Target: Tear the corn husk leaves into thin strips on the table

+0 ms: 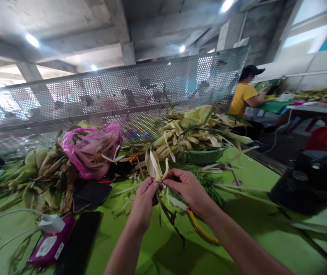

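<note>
Both hands meet over the green table, pinching a small bundle of pale corn husk (156, 167) at its base. Its strips fan upward, and one curls over on the right side. My left hand (144, 200) grips the base between thumb and fingers. On the other side, my right hand (188, 188) pinches the same base with thumb and forefinger. Thin dark strands (167, 214) hang below the fingers. Under my right wrist shows a curved yellow handle (202, 230), its tool partly hidden. Fine green strands (209, 186) lie just behind my right hand.
Husks (195, 131) heap over a green basket (205, 156); more husks (41, 164) lie left beside a pink plastic bag (91, 156). A phone (97, 192), a purple power strip (53, 244) and a black container (298, 187) surround my arms. Behind stands a perforated metal screen (140, 95); a person (242, 97) sits right.
</note>
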`<state>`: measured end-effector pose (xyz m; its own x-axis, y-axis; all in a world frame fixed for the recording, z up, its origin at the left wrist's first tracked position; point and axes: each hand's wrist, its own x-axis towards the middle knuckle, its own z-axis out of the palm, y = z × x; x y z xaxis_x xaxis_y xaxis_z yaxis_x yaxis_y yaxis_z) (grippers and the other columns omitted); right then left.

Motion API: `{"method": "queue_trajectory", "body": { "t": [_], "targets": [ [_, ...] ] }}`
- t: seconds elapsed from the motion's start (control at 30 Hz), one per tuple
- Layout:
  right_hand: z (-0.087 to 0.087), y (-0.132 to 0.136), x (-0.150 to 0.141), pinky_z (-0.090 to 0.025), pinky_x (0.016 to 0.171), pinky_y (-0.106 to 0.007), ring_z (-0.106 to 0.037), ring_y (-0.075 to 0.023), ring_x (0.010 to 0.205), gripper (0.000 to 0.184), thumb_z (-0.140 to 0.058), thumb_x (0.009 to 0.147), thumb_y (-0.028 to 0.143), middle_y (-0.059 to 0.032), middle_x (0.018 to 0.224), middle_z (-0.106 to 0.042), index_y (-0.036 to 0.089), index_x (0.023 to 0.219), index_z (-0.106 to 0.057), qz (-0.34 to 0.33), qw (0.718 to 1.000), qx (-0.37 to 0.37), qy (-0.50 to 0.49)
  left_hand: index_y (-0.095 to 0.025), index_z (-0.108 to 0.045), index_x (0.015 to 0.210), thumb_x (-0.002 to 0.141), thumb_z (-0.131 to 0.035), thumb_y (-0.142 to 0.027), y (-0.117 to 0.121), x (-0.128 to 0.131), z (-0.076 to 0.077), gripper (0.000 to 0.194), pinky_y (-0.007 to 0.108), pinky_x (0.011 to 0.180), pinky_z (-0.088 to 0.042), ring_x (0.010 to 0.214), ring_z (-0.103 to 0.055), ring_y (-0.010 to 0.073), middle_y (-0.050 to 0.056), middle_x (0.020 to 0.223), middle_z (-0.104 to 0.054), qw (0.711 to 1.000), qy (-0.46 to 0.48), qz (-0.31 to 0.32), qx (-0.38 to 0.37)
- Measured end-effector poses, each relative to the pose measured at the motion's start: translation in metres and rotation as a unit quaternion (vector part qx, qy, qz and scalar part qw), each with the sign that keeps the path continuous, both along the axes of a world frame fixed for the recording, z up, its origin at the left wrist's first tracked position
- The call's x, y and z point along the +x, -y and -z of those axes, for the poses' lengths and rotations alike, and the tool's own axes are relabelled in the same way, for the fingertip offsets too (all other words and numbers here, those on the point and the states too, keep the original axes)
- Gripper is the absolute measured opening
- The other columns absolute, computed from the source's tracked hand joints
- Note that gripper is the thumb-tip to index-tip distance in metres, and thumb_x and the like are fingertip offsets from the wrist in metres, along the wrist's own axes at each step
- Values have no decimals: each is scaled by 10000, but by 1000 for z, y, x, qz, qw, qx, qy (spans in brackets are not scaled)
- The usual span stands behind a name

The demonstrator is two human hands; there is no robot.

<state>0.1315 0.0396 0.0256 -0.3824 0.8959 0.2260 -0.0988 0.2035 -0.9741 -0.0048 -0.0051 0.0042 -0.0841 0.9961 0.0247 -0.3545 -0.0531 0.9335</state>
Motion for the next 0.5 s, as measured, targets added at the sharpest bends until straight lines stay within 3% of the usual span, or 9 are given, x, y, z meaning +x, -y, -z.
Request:
{"method": "queue_trajectory", "body": {
  "t": [0.1,0.2,0.33,0.5],
  "targets": [
    [0,0,1,-461,742,-303,-593,-174,742,188,-726,715,324,-34,781,-680,163,809,-702,-13,999,-26,-18,-169,-615,812,760,-674,-433,0,-4,0,275,177,576,-351,609,-427,81,-21,724,-521,1000,14,23,-5],
    [1,-1,2,-459,716,-292,-578,-169,733,257,-757,693,367,-29,765,-656,158,826,-686,-22,999,-36,-14,-170,-619,818,781,-657,-437,-2,-10,0,272,175,569,-343,604,-413,83,-27,702,-507,998,-41,36,9],
    [2,-1,2,-419,594,-259,-514,-133,609,297,-786,650,401,2,660,-596,161,768,-656,19,999,-44,-5,-163,-633,781,783,-652,-440,-3,-12,0,278,185,575,-341,616,-413,98,-17,683,-506,993,-108,35,38],
    [0,3,-1,-387,534,-252,-479,-116,543,298,-759,661,426,-2,623,-583,160,705,-631,20,997,-73,-21,-167,-685,826,768,-664,-407,-2,-8,-1,248,243,720,-406,738,-516,160,35,775,-615,986,-125,90,64]
  ]
}}
